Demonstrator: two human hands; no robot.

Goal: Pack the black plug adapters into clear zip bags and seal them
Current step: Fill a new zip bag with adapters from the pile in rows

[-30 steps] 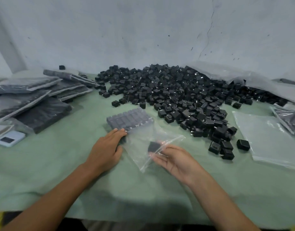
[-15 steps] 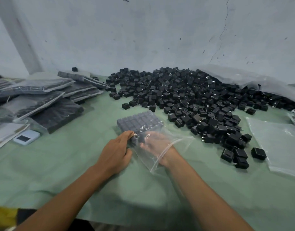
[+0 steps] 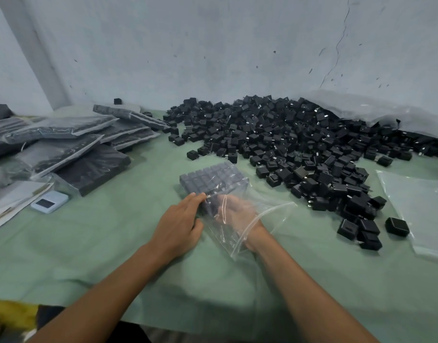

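text: none readable
plug adapters (image 3: 299,144): markings too small
pale-blue device (image 3: 49,202): screen dark, no digits
papers (image 3: 13,198): print blurred

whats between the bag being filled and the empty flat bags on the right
In the head view, loose black adapters lie between the zip bag and the empty bags.

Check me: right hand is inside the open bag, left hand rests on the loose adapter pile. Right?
Not quite. The right hand is inside the open bag, but the left hand is not on the pile; the head view shows its fingers against the outside of the bag, by the packed adapters.
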